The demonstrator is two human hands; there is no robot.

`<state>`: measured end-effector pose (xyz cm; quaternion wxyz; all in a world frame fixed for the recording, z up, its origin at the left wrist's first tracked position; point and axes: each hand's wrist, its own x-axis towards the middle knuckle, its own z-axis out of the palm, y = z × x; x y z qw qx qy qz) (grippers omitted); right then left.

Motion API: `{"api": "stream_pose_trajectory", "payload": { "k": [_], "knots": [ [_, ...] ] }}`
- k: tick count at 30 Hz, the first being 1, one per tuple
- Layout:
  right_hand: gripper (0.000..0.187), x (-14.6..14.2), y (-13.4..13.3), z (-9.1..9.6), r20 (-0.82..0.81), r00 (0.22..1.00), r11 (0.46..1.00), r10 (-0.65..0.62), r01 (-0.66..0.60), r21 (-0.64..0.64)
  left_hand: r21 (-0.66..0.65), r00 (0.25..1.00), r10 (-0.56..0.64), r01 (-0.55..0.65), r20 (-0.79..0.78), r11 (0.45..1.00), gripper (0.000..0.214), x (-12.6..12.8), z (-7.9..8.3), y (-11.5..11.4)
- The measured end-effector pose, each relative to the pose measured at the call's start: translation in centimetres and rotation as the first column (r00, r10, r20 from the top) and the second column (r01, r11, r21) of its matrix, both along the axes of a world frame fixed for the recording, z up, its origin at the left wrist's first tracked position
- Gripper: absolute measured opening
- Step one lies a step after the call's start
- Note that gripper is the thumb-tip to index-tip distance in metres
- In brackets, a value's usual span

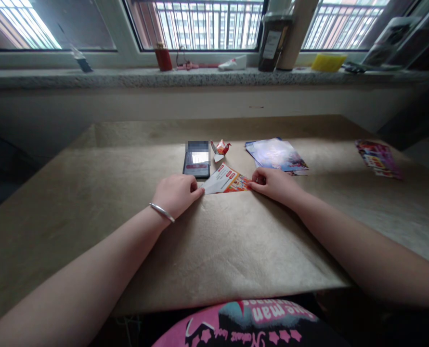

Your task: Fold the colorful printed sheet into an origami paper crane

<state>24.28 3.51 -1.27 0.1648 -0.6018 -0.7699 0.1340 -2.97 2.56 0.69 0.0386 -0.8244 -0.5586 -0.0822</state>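
Note:
A printed sheet of paper (227, 180), folded into a triangle, lies on the table with its long edge towards me. My left hand (177, 193) pinches its left corner between thumb and fingers. At the right corner, my right hand (273, 184) grips the paper the same way. Just beyond the triangle stands a small folded paper crane (220, 150) in red and white. A phone (196, 166) with a lit screen, partly blurred out, lies beside the crane, close to my left hand.
Behind my right hand is a stack of glossy printed sheets (277, 153). More colourful printed papers (378, 159) lie at the table's far right. The brown-covered table (236, 250) meets a wall under a granite windowsill (123, 79), which holds a red container (163, 58) and a yellow sponge-like block (329, 62).

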Motion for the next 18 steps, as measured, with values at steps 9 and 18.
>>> {"api": "stream_pose_trajectory", "payload": {
  "k": [9, 18],
  "knots": [
    [0.014, 0.9, 0.0, -0.3, -0.209, 0.975, 0.995, 0.075, -0.087, -0.049, -0.097, 0.985, -0.070, 0.086, 0.160, 0.992, 0.022, -0.1, -0.1, 0.2],
    [0.006, 1.9, 0.2, -0.3, -0.293, 0.881, 0.929, 0.370, -0.357, 0.100, 0.003, 0.778, -0.543, 0.571, 0.315, 0.821, 0.021, -0.1, -0.4, 0.4]
  ]
}}
